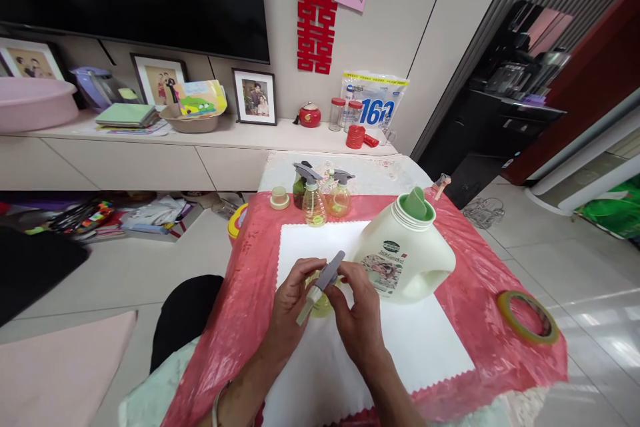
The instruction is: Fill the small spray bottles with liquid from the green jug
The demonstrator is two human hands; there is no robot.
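Observation:
Over the white cloth (400, 347), a small clear yellow spray bottle (323, 307) with a grey trigger head (330, 271) sits between my hands. My left hand (290, 300) is wrapped round the bottle's side. With bent fingers, my right hand (359, 303) grips the trigger head near the bottle's neck. Much of the bottle is hidden by the head and my fingers. Just right of my right hand stands a large pale green detergent jug (410, 253), its cap off and a green spout showing. Its likely cap (279, 197) lies at the back left.
Behind the cloth stand a ribbed spray bottle (315, 205), a rounder spray bottle (341, 199) and a dark green bottle (299, 192). A tape roll (527, 317) lies on the red plastic cover (480, 293) at right. Beyond is a cabinet ledge (290, 130) with jars and frames.

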